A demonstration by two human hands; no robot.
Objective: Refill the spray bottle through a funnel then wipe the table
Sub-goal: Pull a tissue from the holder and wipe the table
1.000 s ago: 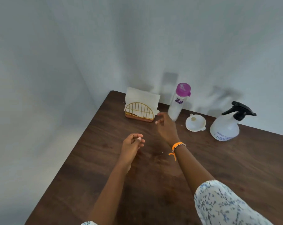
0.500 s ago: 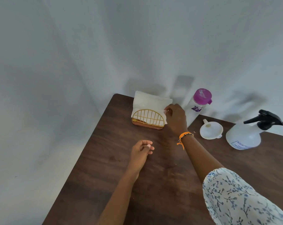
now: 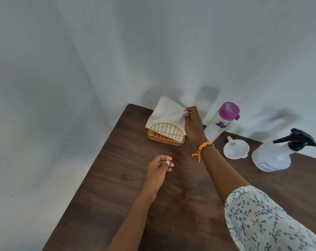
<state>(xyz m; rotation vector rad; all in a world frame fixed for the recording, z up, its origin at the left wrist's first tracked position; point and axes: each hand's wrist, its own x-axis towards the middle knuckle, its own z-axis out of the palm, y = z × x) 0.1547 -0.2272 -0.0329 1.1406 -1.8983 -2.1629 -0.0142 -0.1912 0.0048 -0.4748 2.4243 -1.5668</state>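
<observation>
While the right hand (image 3: 193, 124) pinches a napkin (image 3: 167, 113) from the wire holder (image 3: 165, 134), left hand (image 3: 158, 169) loosely curled and empty, spray bottle (image 3: 273, 156) and funnel (image 3: 235, 150) stand on the worktop (image 3: 117, 187); a sharp tug could tip the holder.

Labels on spray bottle (image 3: 270, 158) and water bottle (image 3: 219, 124): illegible.

Matt dark wood-grain table (image 3: 117, 178), gold wire metal holder (image 3: 166, 134) with soft white paper napkins (image 3: 164, 113), smooth white plastic funnel (image 3: 235, 151), translucent plastic sprayer (image 3: 271, 156).
</observation>
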